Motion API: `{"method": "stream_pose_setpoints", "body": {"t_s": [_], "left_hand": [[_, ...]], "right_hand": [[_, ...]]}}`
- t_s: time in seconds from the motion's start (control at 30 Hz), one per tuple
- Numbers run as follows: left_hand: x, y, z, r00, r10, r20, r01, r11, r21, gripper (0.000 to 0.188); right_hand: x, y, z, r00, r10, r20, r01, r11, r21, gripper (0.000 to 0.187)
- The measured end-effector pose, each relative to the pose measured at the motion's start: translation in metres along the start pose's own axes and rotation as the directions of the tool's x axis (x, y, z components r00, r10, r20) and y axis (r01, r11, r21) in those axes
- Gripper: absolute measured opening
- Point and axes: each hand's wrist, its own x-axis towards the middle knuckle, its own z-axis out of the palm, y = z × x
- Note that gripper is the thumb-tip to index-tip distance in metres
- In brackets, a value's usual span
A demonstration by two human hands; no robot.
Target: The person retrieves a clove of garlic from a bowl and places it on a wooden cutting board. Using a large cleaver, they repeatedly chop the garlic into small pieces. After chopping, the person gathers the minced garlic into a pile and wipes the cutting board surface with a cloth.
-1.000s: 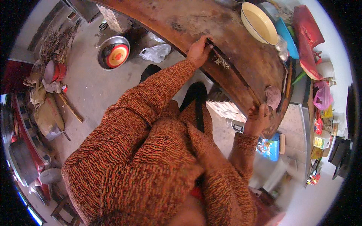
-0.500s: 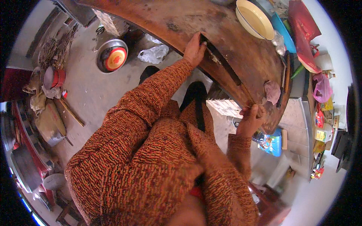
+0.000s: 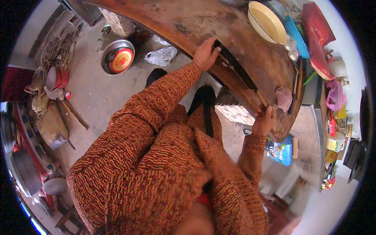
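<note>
The left hand point(image 3: 205, 55) pinches the far end of a long, flat, black-bladed tool with a brown, wood-like handle point(image 3: 237, 67), thumb and fingers closed on its tip end. The right hand point(image 3: 265, 120) is closed around the handle end, nearer the person's right side; its exact finger placement is partly hidden. The tool lies slantwise between the two hands, low over the near edge of a brown, worn wooden table point(image 3: 188, 19).

Compared with a second ago, the tool's dark face shows broader, and the pale crumbs beside it show less. It seems to have been turned between the hands, so its angle against the wood is apparently being altered while both ends remain held.

Counted outward from the grip: two hands, one tool, one table. Just beyond the right hand sits one crumpled, pinkish-grey cloth-like lump point(image 3: 284, 98). Farther past both hands, at the table's far side, stand one round, cream, dark-rimmed basin point(image 3: 267, 24) and one blue plastic basin point(image 3: 298, 39). Left of the left hand, on the floor, are one clear, crumpled plastic bag point(image 3: 161, 56), a second partly showing behind it, and one round steel bowl point(image 3: 105, 58) holding one red-rimmed round dish point(image 3: 122, 59).
</note>
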Motion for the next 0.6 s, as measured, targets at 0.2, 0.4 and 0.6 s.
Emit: {"method": "stream_pose_setpoints", "body": {"t_s": [0.2,0.4,0.6], "left_hand": [[0.000,0.004,-0.002,1.000,0.005,-0.018,-0.004,1.000,0.021,0.031],[0.000,0.002,-0.002,0.999,-0.009,-0.048,0.010,1.000,0.016,0.028],[-0.001,0.011,-0.002,0.997,0.013,-0.070,-0.014,1.000,-0.013,0.026]], "right_hand": [[0.036,-0.003,-0.009,1.000,-0.004,-0.030,0.002,0.997,-0.075,0.035],[0.058,-0.016,-0.001,0.992,-0.002,0.124,-0.004,0.999,0.046,0.032],[0.081,-0.007,0.003,0.998,0.006,0.069,-0.011,0.997,0.082,0.028]]}}
